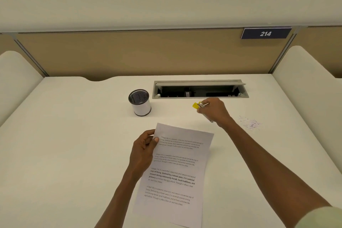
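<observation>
Left hand (143, 151) pinches printed sheet (174, 176) at its upper left edge; right hand (213, 112) grips yellow-capped highlighter (196, 105) near pen cup (140, 102).

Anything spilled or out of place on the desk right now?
Yes: a scatter of small purplish crumbs lies loose on the desk, right of the right hand. The cable hatch behind stands open.

Head-worn wide view looks forward and down, close over the desk (74, 135) toward its back panel (129, 53)
</observation>
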Motion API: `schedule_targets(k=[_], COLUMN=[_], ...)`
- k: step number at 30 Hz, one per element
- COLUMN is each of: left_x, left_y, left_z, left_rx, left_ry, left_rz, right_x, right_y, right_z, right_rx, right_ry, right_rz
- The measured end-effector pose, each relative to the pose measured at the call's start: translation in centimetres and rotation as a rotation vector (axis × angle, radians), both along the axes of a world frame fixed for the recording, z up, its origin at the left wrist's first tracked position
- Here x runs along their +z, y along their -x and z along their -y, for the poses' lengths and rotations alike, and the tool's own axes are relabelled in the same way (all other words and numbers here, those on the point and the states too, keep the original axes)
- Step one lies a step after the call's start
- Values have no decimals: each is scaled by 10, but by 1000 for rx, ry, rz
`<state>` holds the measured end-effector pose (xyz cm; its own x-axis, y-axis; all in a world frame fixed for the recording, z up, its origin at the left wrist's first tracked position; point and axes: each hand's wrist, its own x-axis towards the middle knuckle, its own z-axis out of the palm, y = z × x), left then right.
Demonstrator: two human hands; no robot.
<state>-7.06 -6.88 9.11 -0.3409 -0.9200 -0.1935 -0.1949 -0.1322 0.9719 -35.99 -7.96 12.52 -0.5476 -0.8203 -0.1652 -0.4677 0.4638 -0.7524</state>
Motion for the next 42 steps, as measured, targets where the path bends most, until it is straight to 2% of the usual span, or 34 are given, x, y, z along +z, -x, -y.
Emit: schedule_targets(k=[5,12,23,28,30,33,35,36,37,39,42], left_x=[-11,-22,-31,-28,-27,-25,-22,-20,-18,-12,-5], left_y=[-9,-14,-14,-15,-16,-19,-19,-19,-19,-17,-16], left_z=[7,13,18,17,16,14,13,12,11,8,2], left_rx=[7,-12,-24,-9,5,30,39,39,39,44,48], left_ry=[-47,-74,-104,-107,-107,-109,-118,-118,-115,-110,-114], left_rz=[13,58,58,29,15,-17,-58,-80,-98,-139,-186], right_x=[-30,-64,-78,-74,-70,-61,-61,-64,-65,-64,-53], right_y=[7,-9,-16,-2,6,7,3,-1,-6,-20,-46], right_z=[17,37,50,34,14,-30,-64,-79,-92,-110,-119], right_rx=[-83,-116,-70,-173,-198,-197,-38,55,144,239,184], right_ry=[-154,-175,-204,-120,-46,92,113,125,132,137,204], right_rz=[-144,-254,-326,-119,24,545,858,949,998,968,823])
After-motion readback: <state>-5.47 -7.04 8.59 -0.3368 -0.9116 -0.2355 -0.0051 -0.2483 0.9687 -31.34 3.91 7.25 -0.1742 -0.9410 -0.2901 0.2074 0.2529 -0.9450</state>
